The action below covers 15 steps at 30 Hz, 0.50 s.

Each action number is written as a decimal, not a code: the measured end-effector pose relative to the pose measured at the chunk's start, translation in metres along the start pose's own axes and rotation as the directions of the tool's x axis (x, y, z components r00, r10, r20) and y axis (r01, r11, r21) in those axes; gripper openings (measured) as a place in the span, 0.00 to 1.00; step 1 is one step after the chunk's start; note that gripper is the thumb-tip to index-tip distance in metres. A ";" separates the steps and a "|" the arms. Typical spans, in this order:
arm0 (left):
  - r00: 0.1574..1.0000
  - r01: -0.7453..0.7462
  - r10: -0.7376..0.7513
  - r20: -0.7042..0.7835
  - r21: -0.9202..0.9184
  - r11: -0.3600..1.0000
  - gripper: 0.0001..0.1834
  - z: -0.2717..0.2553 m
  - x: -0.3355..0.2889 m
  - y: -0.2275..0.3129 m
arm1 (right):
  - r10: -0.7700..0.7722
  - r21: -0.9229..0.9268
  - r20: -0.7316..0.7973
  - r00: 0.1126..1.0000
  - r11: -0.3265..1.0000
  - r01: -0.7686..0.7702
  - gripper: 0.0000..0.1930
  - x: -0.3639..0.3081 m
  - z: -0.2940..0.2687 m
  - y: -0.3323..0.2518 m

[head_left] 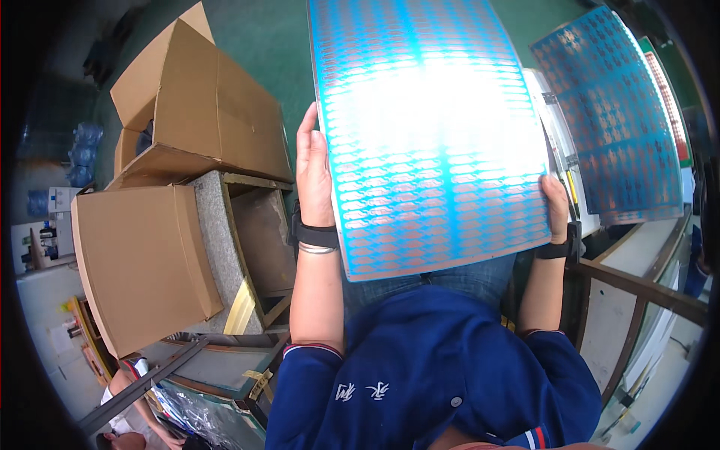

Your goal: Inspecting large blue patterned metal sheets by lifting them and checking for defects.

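A large thin sheet (450, 202), patterned in rows of small copper-coloured shapes on bright blue, is held up in front of me. Strong glare washes out its middle. My left hand (313, 176) is closed on its left edge, fingers partly hidden behind it. At the lower right edge, my right hand (556, 206) grips the same sheet, most of its fingers out of sight. Black bands circle both wrists. Beyond my right hand, a similar blue and copper sheet (611, 127) leans upright, with a green-edged board (667, 97) behind it.
An open cardboard box (236, 120) stands at the left, with another cardboard piece (142, 270) nearer me beside a grey-sided cabinet (225, 247). A metal-and-wood frame (645, 289) stands on the right. Another person (127, 420) is at the lower left, near clear plastic wrap (199, 420).
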<state>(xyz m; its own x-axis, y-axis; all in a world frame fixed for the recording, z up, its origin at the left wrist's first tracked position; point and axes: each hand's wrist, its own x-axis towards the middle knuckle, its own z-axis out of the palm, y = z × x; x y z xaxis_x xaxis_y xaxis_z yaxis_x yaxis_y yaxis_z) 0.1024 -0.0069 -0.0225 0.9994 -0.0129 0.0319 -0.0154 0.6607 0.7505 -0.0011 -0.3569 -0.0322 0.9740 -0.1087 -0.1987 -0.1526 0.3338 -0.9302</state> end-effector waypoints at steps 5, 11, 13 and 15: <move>1.000 0.002 0.000 -0.020 0.083 0.997 0.24 -0.013 -0.015 -0.004 | -0.008 0.039 0.071 0.997 0.999 0.005 0.19 -0.019 0.003 0.002; 0.997 0.066 -0.063 0.052 -0.056 0.996 0.27 -0.011 -0.033 0.002 | -0.119 0.156 0.147 0.982 0.983 0.096 0.26 -0.029 0.034 -0.006; 0.968 0.192 -0.165 0.186 -0.133 0.972 0.25 -0.003 -0.037 0.009 | -0.126 0.192 0.149 0.981 0.977 0.096 0.27 -0.029 0.036 -0.007; 0.974 0.191 -0.179 0.136 -0.082 0.978 0.24 -0.006 -0.039 0.010 | -0.115 0.213 0.172 0.978 0.974 0.077 0.27 -0.029 0.038 -0.008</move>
<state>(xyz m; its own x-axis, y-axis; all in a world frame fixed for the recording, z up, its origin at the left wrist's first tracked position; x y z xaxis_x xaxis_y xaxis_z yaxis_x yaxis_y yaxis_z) 0.0638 0.0044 -0.0200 0.9725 -0.2327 -0.0131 0.1781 0.7054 0.6860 -0.0223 -0.3213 -0.0072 0.9993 0.0164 -0.0342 -0.0378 0.5163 -0.8556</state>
